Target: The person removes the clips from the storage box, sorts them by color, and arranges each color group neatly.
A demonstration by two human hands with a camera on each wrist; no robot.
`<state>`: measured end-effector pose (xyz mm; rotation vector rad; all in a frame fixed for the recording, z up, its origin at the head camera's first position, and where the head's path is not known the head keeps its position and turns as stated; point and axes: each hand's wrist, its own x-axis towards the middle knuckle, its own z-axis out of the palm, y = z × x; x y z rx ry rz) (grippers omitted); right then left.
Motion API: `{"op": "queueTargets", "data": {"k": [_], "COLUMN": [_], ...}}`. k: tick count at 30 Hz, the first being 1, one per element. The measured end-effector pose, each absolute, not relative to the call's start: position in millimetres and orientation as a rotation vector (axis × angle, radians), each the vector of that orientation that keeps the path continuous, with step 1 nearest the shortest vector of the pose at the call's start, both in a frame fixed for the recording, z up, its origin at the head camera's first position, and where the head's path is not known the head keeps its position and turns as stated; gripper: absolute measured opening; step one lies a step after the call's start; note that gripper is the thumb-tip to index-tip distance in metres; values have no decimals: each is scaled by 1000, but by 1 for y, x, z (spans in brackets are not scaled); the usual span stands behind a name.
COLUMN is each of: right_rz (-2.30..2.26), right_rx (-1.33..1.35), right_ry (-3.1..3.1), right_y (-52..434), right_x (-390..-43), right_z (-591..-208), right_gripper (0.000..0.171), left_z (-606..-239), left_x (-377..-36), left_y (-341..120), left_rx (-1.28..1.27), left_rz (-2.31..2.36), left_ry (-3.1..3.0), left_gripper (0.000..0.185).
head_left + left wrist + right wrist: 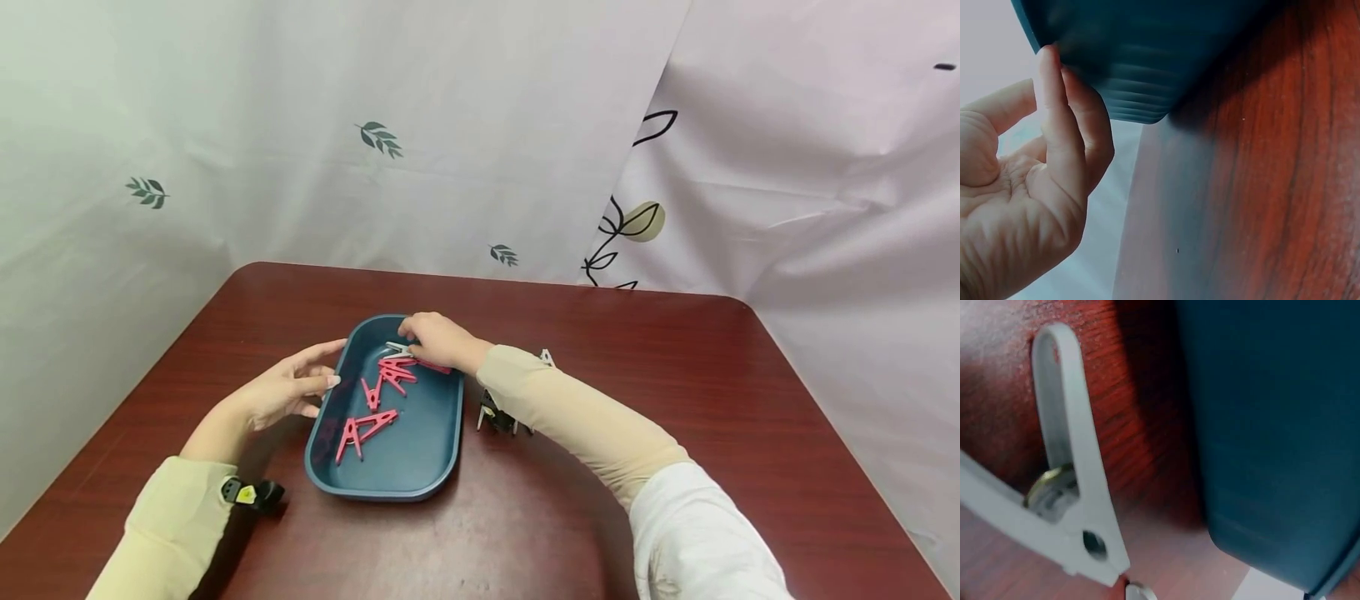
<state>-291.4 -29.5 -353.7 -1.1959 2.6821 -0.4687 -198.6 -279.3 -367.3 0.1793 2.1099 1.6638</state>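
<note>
A: What lies around the tray (442, 417)?
B: White clips (547, 358) on the desk (675, 400) at its 3 o'clock, partly hidden behind the right sleeve.
A: Inside?
B: Pink clips (363, 429); one white clip (397, 347) at 12 o'clock, under the right hand (438, 337), grip curled over it.
A: Left hand (288, 387)?
B: Fingers straight against the 9 o'clock wall.

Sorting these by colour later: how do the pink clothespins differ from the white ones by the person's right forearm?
The pink clothespins lie flat inside the blue tray; the white clothespins sit outside it, on the table. The pink ones show fully; the white ones are partly hidden by the sleeve. Both look like the same peg shape.
</note>
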Motion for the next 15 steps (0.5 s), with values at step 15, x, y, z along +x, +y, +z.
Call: {"op": "queueTargets", "data": {"k": [15], "right_rz": [-285], "right_rx": [-1246], "right_ry": [2738], "right_y": [-44], "right_x": [-292], "right_z": [-366], "right_gripper": [23], "left_z": [-370], "left_x": [-200], "left_y": [-279], "left_rx": [139], "left_rz": [1646], "left_ry": [2136], "left_gripper": [74]}}
